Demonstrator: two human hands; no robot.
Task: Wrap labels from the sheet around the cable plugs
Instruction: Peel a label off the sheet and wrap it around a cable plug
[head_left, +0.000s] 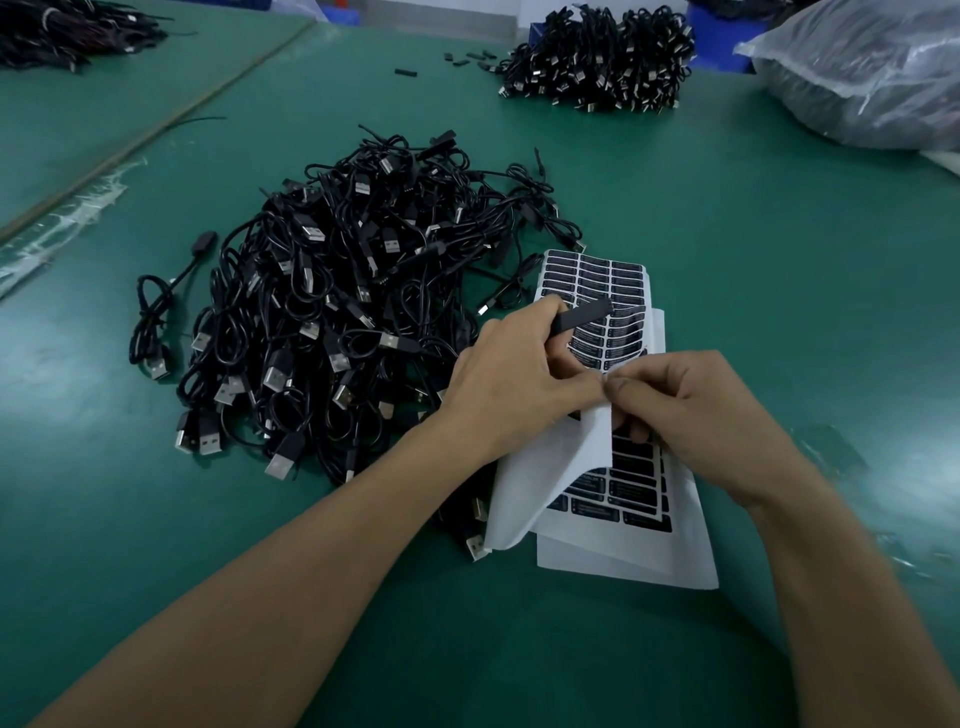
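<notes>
Black plug sits in left grip, right grip pinches the label sheet; cable pile looks unlabeled, so early days.

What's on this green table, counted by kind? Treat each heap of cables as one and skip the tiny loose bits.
heaps of black cables: 3
plastic bag: 1
label sheet in the hands: 1
plug being held: 1
left hand and right hand: 2
total: 8
</notes>
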